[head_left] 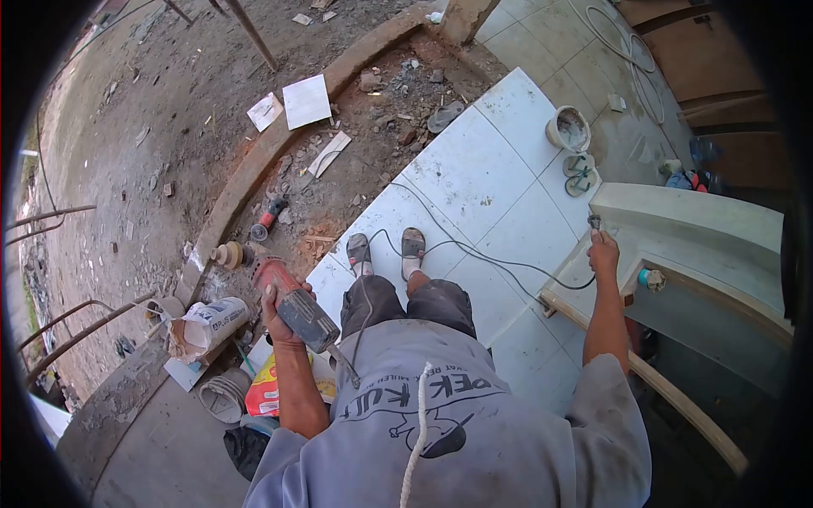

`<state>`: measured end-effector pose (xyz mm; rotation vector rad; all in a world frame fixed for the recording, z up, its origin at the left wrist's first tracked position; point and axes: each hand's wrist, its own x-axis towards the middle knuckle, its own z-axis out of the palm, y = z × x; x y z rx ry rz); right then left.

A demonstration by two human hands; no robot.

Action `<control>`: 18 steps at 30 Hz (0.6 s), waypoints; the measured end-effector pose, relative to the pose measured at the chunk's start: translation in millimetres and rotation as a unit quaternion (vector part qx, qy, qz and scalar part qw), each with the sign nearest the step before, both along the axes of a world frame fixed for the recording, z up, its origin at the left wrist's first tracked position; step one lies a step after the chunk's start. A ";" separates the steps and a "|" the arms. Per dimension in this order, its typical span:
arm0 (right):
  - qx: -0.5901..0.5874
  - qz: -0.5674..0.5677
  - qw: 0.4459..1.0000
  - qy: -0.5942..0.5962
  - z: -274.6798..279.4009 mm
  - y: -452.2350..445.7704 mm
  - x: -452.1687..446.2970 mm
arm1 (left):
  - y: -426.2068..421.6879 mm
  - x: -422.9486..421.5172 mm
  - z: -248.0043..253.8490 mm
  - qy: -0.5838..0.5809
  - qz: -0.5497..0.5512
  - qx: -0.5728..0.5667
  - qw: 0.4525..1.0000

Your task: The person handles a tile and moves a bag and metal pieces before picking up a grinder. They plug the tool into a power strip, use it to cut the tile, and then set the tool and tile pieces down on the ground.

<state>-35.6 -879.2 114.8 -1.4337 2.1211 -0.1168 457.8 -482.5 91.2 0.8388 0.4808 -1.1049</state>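
Note:
My left hand (284,317) is wrapped round a red and grey angle grinder (296,306), out to the left of my legs. A tan, round attachment (229,255) sits on the grinder's far end. Out to the right, my right hand (603,254) is closed on a dark plug (594,222), held near the pale counter edge. A black power cord (500,256) leads from below that hand across the white tiles and past my feet. On the rubble to the left lies a smaller red and black power tool (269,218).
White floor tiles (453,173) lie under my sandals. A bucket (567,129) and green-strapped flip-flops (581,175) stand at the right. Loose tile pieces (306,102) rest by the low concrete kerb (222,207). A white tub (216,324) and steel bars (85,326) are at the left.

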 end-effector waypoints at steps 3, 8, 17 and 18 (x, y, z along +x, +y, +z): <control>-0.037 0.026 0.999 0.004 13.1 30.7 34.4 | 4.4 39.8 -12.1 -0.039 -0.061 0.008 0.997; -0.004 0.026 0.998 0.061 -67.7 184.0 -43.4 | -25.5 71.9 -12.8 -0.013 -0.188 -0.007 0.982; 0.243 -0.413 0.877 -0.013 -30.8 473.0 -81.5 | -129.8 10.7 -29.4 -0.013 -0.344 -0.017 0.939; 0.207 -0.471 0.857 -0.028 -30.7 489.5 -84.2 | -141.6 -6.0 -26.9 -0.002 -0.370 -0.026 0.928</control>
